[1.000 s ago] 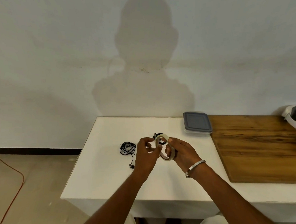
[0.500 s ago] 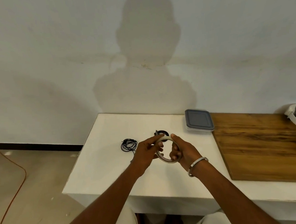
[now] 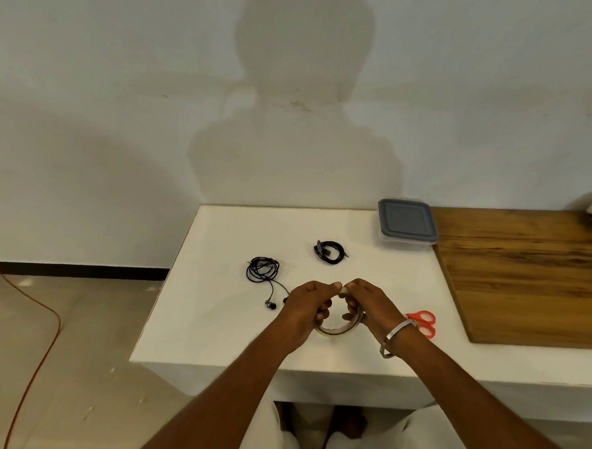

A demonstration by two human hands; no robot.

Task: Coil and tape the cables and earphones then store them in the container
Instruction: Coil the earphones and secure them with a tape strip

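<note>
Both hands clamped the tape roll — left hand, right hand pinching at its top edge; earphones lay coiled beyond on the table — light, floppy, best gripped across the bundle

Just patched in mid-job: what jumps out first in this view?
Both hands, left and right, meet at the near middle of the white table with a grip on a tape roll. Behind them lie coiled earphones to the left and a coiled cable farther back, with a lidded container at the back right. Red scissors peek out beside the right wrist.
</note>
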